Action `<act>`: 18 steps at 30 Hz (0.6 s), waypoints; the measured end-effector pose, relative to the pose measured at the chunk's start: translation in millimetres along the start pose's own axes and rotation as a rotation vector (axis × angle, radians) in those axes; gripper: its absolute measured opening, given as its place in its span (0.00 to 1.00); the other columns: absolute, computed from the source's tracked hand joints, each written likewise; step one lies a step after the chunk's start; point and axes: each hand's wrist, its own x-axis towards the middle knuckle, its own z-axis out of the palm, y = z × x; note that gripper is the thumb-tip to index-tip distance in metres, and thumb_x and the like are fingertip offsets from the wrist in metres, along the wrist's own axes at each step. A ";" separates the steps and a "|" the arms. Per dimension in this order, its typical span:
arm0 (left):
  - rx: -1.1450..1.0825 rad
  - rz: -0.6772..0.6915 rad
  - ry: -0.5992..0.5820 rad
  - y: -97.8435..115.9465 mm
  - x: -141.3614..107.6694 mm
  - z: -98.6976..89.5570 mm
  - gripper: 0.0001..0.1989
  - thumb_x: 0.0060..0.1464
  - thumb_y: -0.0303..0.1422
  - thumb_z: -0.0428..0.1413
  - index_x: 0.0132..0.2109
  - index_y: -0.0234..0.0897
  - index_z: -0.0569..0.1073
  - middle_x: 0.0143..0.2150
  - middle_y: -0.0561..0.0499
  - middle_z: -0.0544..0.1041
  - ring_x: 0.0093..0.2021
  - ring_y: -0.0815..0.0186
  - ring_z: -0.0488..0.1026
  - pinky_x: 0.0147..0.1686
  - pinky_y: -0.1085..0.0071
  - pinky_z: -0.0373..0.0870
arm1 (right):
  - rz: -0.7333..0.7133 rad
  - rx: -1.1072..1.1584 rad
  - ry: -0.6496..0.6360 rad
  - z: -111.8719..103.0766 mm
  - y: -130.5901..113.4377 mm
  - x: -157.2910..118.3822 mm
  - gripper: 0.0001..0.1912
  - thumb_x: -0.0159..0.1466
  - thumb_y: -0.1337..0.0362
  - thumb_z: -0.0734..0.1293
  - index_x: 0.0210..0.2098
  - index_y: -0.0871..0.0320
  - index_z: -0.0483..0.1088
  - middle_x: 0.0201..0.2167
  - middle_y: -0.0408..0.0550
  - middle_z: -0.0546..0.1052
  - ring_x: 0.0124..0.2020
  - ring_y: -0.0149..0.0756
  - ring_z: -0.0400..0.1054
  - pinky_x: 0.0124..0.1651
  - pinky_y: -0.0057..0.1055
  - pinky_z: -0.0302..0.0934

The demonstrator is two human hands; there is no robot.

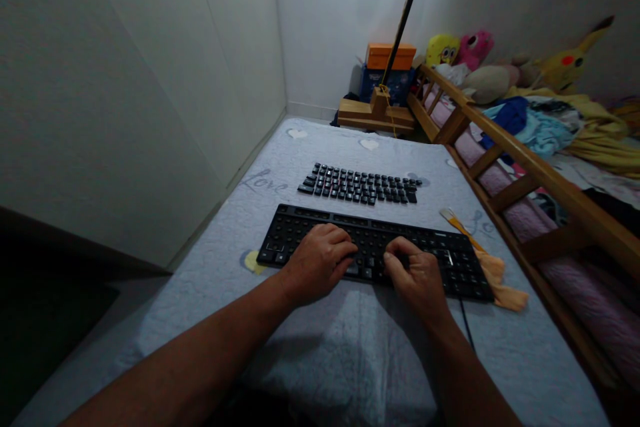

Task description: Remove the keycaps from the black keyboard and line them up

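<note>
A black keyboard (465,263) lies across the bed cover, its main letter area without most keycaps and its right-hand keys in place. My left hand (323,257) rests over the left-middle part of the keyboard, palm down, fingers slightly bent and thumb stretched out. Over the lower middle, my right hand (413,270) has thumb and index finger closed in a pinch; anything between them is too small to make out. Loose black keycaps (350,185) are laid out in rows just beyond the keyboard. The keyboard's cable (467,323) runs toward me.
A flat brush (453,219) and an orange cloth (500,280) lie by the keyboard's right end. A wooden bed rail (520,170) borders the right side, with plush toys (475,50) and clothes behind it. Boxes (390,55) and a wooden stand (377,112) are at the back.
</note>
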 end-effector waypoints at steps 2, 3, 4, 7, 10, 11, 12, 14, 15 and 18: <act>-0.001 0.003 0.007 0.2 -0.2 0.3 0.08 0.59 0.29 0.54 0.44 0.36 0.76 0.42 0.47 0.76 0.46 0.60 0.69 0.48 0.60 0.65 | -0.024 0.010 -0.012 -0.2 -1.0 0.1 0.10 0.61 0.65 0.59 0.23 0.57 0.63 0.18 0.39 0.65 0.21 0.30 0.61 0.28 0.27 0.53; 0.000 0.005 0.012 0.3 -0.3 0.3 0.08 0.59 0.29 0.54 0.44 0.36 0.75 0.42 0.47 0.76 0.46 0.60 0.69 0.48 0.60 0.65 | -0.033 0.011 -0.014 -0.1 -1.4 0.1 0.10 0.61 0.65 0.59 0.23 0.57 0.63 0.18 0.39 0.65 0.21 0.30 0.61 0.28 0.27 0.53; 0.002 0.005 0.014 0.3 -0.3 0.3 0.08 0.59 0.29 0.54 0.44 0.36 0.75 0.42 0.47 0.76 0.46 0.60 0.69 0.48 0.60 0.65 | -0.042 0.012 -0.016 0.1 -1.5 0.2 0.10 0.61 0.65 0.59 0.23 0.57 0.63 0.18 0.39 0.65 0.20 0.29 0.61 0.27 0.27 0.53; 0.010 0.007 0.006 0.2 -0.4 -0.1 0.08 0.59 0.29 0.54 0.44 0.36 0.75 0.42 0.47 0.76 0.46 0.60 0.69 0.48 0.60 0.65 | -0.061 0.013 -0.025 1.3 -1.1 0.6 0.10 0.61 0.65 0.59 0.24 0.57 0.63 0.18 0.39 0.64 0.21 0.29 0.61 0.28 0.27 0.53; 0.014 0.007 -0.001 -0.1 -0.2 -0.4 0.08 0.59 0.29 0.54 0.44 0.36 0.75 0.42 0.47 0.76 0.46 0.59 0.69 0.48 0.60 0.64 | -0.051 0.007 -0.027 3.0 -0.8 0.9 0.10 0.61 0.66 0.59 0.24 0.57 0.63 0.18 0.39 0.64 0.21 0.29 0.61 0.27 0.27 0.52; 0.014 0.007 0.000 -0.1 -0.2 -0.4 0.08 0.59 0.29 0.54 0.44 0.36 0.75 0.42 0.47 0.76 0.46 0.59 0.69 0.48 0.60 0.64 | -0.045 0.003 -0.022 3.5 -0.9 0.9 0.10 0.61 0.66 0.59 0.23 0.57 0.63 0.18 0.39 0.64 0.21 0.29 0.60 0.27 0.27 0.52; 0.014 0.006 0.000 -0.1 -0.2 -0.5 0.08 0.59 0.29 0.54 0.44 0.36 0.75 0.42 0.47 0.76 0.46 0.59 0.69 0.48 0.60 0.64 | -0.040 -0.002 -0.018 4.0 -1.0 1.0 0.10 0.61 0.66 0.59 0.23 0.57 0.63 0.17 0.39 0.64 0.20 0.29 0.60 0.27 0.27 0.52; 0.014 0.005 -0.002 0.0 -0.1 -0.8 0.08 0.59 0.29 0.54 0.44 0.36 0.75 0.42 0.47 0.76 0.46 0.59 0.69 0.48 0.60 0.64 | -0.032 -0.008 -0.014 4.6 -1.2 1.1 0.10 0.61 0.65 0.59 0.24 0.57 0.63 0.17 0.39 0.64 0.20 0.29 0.60 0.26 0.27 0.52; 0.015 0.005 -0.004 0.2 -0.1 -1.0 0.08 0.59 0.29 0.54 0.44 0.36 0.75 0.42 0.47 0.76 0.46 0.60 0.69 0.48 0.60 0.64 | -0.029 -0.010 -0.015 4.6 -1.3 1.2 0.10 0.61 0.65 0.59 0.24 0.57 0.63 0.17 0.39 0.65 0.20 0.29 0.60 0.26 0.27 0.52; 0.016 0.002 -0.013 0.6 -0.1 -1.1 0.08 0.59 0.29 0.54 0.44 0.36 0.75 0.42 0.47 0.76 0.46 0.60 0.69 0.48 0.60 0.64 | -0.022 -0.003 -0.043 3.0 -1.3 2.4 0.09 0.62 0.65 0.59 0.26 0.57 0.66 0.19 0.40 0.68 0.21 0.29 0.61 0.26 0.26 0.52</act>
